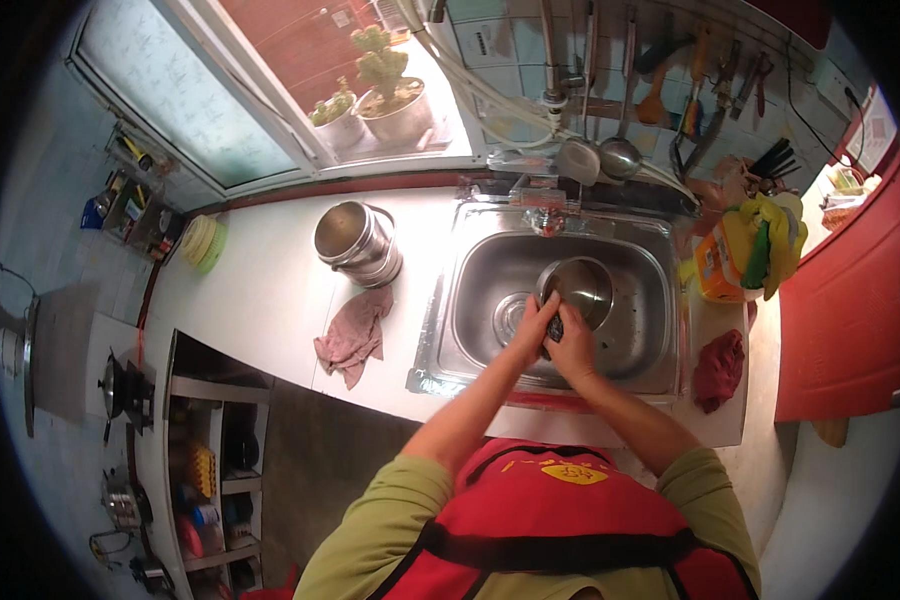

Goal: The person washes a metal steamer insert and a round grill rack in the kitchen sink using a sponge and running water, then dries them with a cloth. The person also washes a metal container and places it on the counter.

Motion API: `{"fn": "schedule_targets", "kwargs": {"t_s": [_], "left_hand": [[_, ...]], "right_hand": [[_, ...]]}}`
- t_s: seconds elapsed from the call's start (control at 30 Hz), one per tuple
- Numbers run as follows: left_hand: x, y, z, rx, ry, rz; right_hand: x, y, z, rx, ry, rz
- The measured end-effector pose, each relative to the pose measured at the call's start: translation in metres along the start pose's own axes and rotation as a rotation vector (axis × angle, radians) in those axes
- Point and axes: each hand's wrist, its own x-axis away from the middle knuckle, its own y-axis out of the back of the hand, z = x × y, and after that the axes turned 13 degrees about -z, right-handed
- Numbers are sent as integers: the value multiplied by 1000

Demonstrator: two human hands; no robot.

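Observation:
Over a stainless steel sink (487, 277), my left hand (534, 328) and my right hand (574, 346) come together. Between them they squeeze a small dark, glossy wad (556, 328) that looks like a scouring pad; fingers cover part of it. Just beyond the fingertips a round metal bowl (592, 289) lies tilted in the basin, its lower rim hidden behind my hands. The drain fitting (508, 315) shows left of my left hand. A few dark specks dot the basin floor at the right.
Left of the sink, a metal pot (364, 244) and a pink cloth (356, 334) lie on the white counter (270, 262). The tap (547, 219) is behind the basin. At the right are an orange container (720, 259), yellow gloves (776, 236) and a dark red cloth (718, 370).

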Motion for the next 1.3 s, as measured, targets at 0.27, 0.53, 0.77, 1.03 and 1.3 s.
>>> {"fn": "schedule_targets", "kwargs": {"t_s": [0.27,0.53,0.77,1.03,1.3], "left_hand": [[10,-4,-19,-1,-67,61],[3,22,-58,-314,52,128],[-14,22,-37,-238,90,179],[-7,-1,-3,14,30,97],[0,-1,-33,-135,30,81]], "right_hand": [[-13,7,-16,31,208,110],[-35,22,-54,356,796,208],[-23,28,-29,102,502,280],[-15,3,-7,-70,45,40],[-20,17,-16,151,197,204]]}}
